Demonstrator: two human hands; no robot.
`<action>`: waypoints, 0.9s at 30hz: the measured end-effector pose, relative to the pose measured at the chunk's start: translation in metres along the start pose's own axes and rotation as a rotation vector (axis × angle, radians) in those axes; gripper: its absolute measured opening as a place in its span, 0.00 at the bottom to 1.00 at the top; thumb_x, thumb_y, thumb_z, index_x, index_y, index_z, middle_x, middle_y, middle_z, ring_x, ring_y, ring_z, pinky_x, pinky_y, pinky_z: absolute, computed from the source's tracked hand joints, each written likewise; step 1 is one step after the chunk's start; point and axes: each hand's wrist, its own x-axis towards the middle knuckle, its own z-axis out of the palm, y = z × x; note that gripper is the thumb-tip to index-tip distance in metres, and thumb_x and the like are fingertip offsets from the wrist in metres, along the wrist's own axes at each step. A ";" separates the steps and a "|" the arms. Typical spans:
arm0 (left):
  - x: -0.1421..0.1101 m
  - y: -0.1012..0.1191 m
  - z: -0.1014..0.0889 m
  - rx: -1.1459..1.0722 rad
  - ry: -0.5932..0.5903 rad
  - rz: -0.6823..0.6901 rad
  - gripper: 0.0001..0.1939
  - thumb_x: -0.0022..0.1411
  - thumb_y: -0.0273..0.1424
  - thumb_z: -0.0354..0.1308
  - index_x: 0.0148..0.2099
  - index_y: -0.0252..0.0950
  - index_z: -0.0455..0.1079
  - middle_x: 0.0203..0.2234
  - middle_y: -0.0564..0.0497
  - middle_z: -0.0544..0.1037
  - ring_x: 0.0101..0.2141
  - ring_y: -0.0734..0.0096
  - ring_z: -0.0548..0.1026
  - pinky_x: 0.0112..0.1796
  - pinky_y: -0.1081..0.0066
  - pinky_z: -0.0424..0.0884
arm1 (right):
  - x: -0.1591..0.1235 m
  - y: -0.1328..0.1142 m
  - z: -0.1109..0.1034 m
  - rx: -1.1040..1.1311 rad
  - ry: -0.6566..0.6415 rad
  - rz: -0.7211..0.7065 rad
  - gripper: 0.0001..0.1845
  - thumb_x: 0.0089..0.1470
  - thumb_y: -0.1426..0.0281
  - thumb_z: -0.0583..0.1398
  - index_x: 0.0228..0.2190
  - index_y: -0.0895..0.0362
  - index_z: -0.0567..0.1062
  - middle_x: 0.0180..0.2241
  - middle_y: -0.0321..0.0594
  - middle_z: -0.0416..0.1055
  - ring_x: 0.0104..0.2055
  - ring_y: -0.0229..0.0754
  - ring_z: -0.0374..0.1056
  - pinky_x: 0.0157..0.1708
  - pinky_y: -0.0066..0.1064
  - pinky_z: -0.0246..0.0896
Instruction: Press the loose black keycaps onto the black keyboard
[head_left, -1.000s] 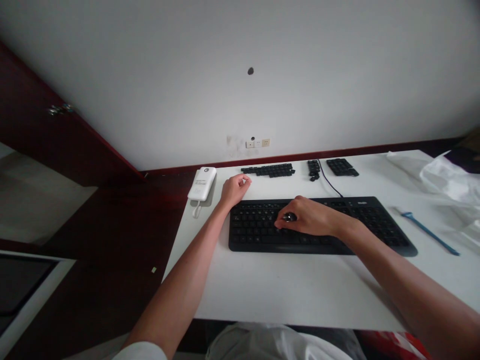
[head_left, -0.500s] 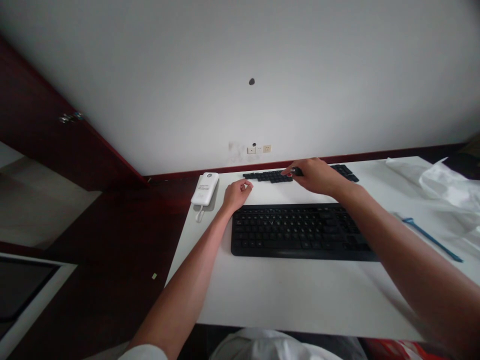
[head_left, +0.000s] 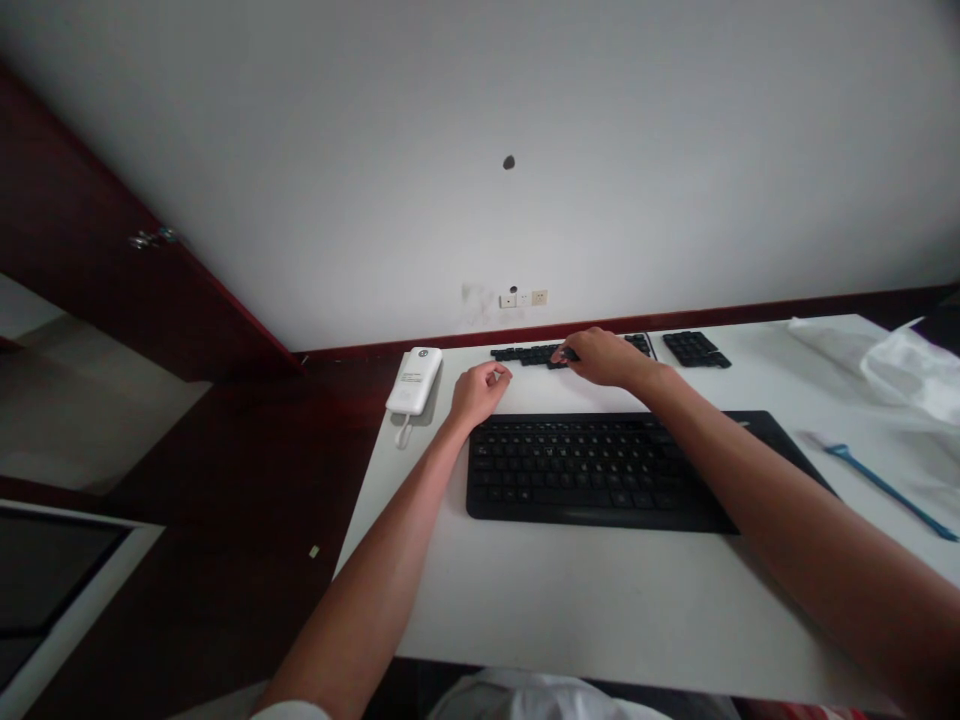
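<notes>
My right hand (head_left: 604,358) is at the back of the white desk (head_left: 585,610), its fingertips pinching a small black keycap (head_left: 570,354) over a row of loose black keycaps (head_left: 525,354). Part of that row is hidden behind the fingers. My left hand (head_left: 480,393) rests on the desk with loosely curled fingers, holding nothing, just right of a white power bank (head_left: 413,381). Below both hands lies a black computer keyboard (head_left: 585,470), its right end hidden by my right forearm.
Another group of black keycaps (head_left: 694,348) lies at the back right. A blue plastic strip (head_left: 889,490) and a white plastic bag (head_left: 915,365) are at the right. The desk meets a white wall with sockets (head_left: 523,298); a dark wooden cabinet stands left.
My right hand has moved from above the keyboard to the keycap row at the back, then slightly left. My left hand has stayed nearly still.
</notes>
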 end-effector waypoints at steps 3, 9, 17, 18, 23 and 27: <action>0.000 0.000 0.000 0.003 -0.003 0.001 0.12 0.65 0.38 0.57 0.39 0.38 0.79 0.18 0.58 0.66 0.23 0.74 0.64 0.31 0.71 0.56 | 0.001 0.002 0.003 -0.013 0.013 0.014 0.17 0.60 0.73 0.59 0.46 0.54 0.86 0.45 0.50 0.84 0.49 0.54 0.79 0.51 0.40 0.71; 0.000 -0.002 0.000 0.008 0.002 0.021 0.12 0.65 0.39 0.57 0.39 0.38 0.79 0.19 0.58 0.67 0.24 0.74 0.65 0.31 0.71 0.56 | 0.000 -0.001 0.006 -0.027 0.004 -0.015 0.21 0.60 0.76 0.57 0.48 0.53 0.85 0.48 0.47 0.83 0.51 0.55 0.78 0.50 0.41 0.72; 0.000 0.000 -0.001 0.025 -0.010 0.013 0.13 0.66 0.39 0.56 0.40 0.38 0.79 0.20 0.57 0.69 0.25 0.73 0.66 0.32 0.71 0.57 | -0.003 -0.007 0.001 -0.069 -0.051 -0.060 0.20 0.61 0.73 0.57 0.48 0.54 0.85 0.46 0.48 0.84 0.48 0.54 0.80 0.46 0.40 0.72; 0.000 0.000 -0.001 0.023 -0.010 0.011 0.13 0.66 0.39 0.56 0.40 0.38 0.79 0.19 0.57 0.68 0.24 0.73 0.66 0.31 0.71 0.57 | -0.005 -0.009 0.000 -0.070 -0.060 -0.065 0.20 0.62 0.73 0.57 0.48 0.54 0.85 0.46 0.49 0.84 0.48 0.54 0.80 0.46 0.40 0.72; -0.001 0.002 -0.002 0.010 -0.002 -0.002 0.13 0.66 0.39 0.57 0.39 0.37 0.79 0.19 0.57 0.68 0.23 0.74 0.64 0.30 0.71 0.55 | -0.011 -0.021 -0.007 -0.078 -0.107 -0.079 0.18 0.60 0.73 0.58 0.46 0.55 0.86 0.43 0.51 0.84 0.46 0.57 0.80 0.44 0.42 0.72; -0.001 0.004 -0.002 0.018 0.003 -0.004 0.12 0.66 0.37 0.57 0.39 0.37 0.79 0.18 0.58 0.66 0.23 0.74 0.64 0.31 0.71 0.54 | -0.014 -0.027 -0.014 -0.084 -0.060 -0.111 0.18 0.60 0.73 0.59 0.46 0.54 0.86 0.43 0.49 0.84 0.46 0.55 0.80 0.45 0.41 0.72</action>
